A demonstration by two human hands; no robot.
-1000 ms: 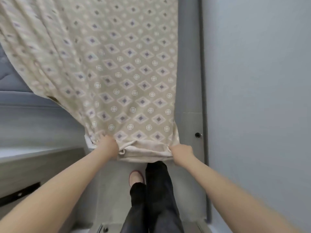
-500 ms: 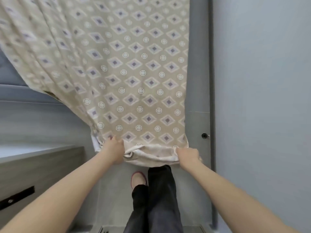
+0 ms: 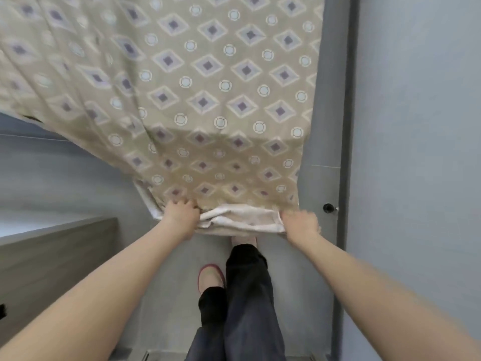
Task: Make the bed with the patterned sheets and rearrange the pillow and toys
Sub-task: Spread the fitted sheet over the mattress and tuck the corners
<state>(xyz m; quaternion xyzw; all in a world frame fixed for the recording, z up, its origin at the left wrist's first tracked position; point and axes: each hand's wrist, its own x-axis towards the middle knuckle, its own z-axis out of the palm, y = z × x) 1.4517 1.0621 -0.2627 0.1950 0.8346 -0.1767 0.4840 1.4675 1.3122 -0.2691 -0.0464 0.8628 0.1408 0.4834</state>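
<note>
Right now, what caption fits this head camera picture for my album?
Left hand and right hand grip the patterned sheet by its near edge.

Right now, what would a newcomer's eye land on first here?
The beige sheet patterned with purple diamonds and white rings fills the upper frame, pulled taut toward the viewer. The left hand and right hand grip its pale folded hem at centre, above a pink slipper.
</note>
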